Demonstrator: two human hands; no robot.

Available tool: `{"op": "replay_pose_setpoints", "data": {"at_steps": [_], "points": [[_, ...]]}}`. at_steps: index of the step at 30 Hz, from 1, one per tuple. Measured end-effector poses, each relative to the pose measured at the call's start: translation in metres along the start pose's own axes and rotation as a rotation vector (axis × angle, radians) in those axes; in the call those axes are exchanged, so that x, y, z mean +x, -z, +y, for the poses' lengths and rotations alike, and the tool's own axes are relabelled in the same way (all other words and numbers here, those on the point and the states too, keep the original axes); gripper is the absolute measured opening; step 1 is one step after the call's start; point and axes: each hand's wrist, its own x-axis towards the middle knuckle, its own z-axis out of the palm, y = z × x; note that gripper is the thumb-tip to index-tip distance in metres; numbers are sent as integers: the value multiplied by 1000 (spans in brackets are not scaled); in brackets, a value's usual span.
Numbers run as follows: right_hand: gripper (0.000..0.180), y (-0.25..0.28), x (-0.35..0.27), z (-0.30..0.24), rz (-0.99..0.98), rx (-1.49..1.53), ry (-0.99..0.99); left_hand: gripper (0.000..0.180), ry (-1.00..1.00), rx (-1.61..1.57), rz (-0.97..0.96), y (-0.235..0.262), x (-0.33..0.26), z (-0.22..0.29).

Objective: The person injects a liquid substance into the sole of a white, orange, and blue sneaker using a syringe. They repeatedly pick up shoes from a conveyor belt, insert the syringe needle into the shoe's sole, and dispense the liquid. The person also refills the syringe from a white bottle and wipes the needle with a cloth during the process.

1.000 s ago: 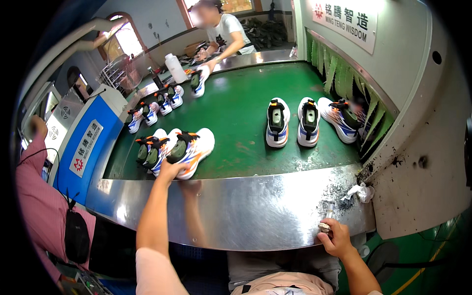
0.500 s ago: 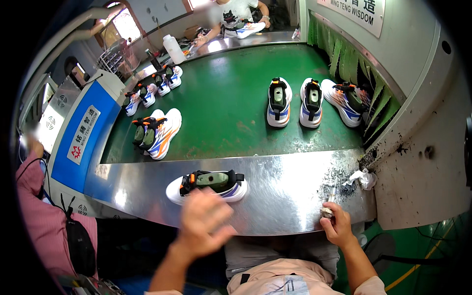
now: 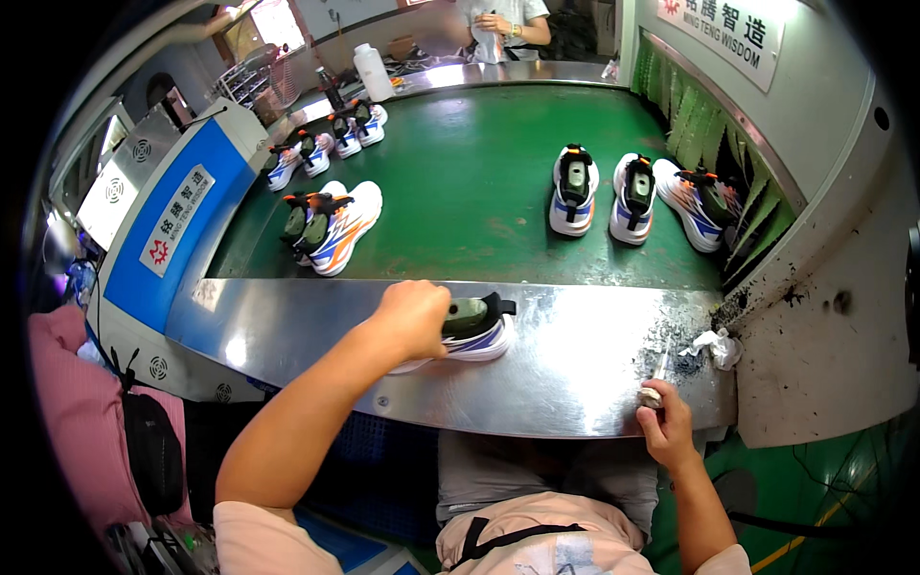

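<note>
A white sneaker (image 3: 484,345) with purple and black parts lies lengthwise on the metal ledge (image 3: 565,383), a green shoe last inside it. My left hand (image 3: 414,319) is closed over its front part and hides the toe. By the ledge's front edge at the right, my right hand (image 3: 668,422) pinches a small pale, lumpy piece (image 3: 651,397); its exact kind is unclear. A thin translucent strip (image 3: 663,359) shows just beyond those fingers, and I cannot tell whether it belongs to the piece.
Sneakers stand on the green conveyor belt (image 3: 470,192): a pair (image 3: 343,230) at left, several behind, others at right by the fringed machine opening (image 3: 695,120). Crumpled white tissue (image 3: 719,349) lies among dark crumbs. A white bottle (image 3: 372,73) and a person (image 3: 503,29) are across the belt.
My left hand has come down from in front of the sneaker and closed on its front part. My right hand keeps its pinch. The person opposite has lowered a sneaker out of sight.
</note>
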Motion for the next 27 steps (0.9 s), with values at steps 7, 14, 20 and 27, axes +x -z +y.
{"op": "replay_pose_setpoints", "data": {"at_steps": [7,14,20,27], "points": [[31,-6,0,-1,12,34,2,57,9,-55,197,-15,-6,-2],[30,-3,-1,-4,36,-51,24,54,-34,-107,311,-24,-12,-2],[30,-5,1,-2,7,-1,-32,52,-101,-125,338,-28,-12,-4],[31,-4,3,-12,11,-3,-70,53,-133,-147,363,-25,-17,-4]]}}
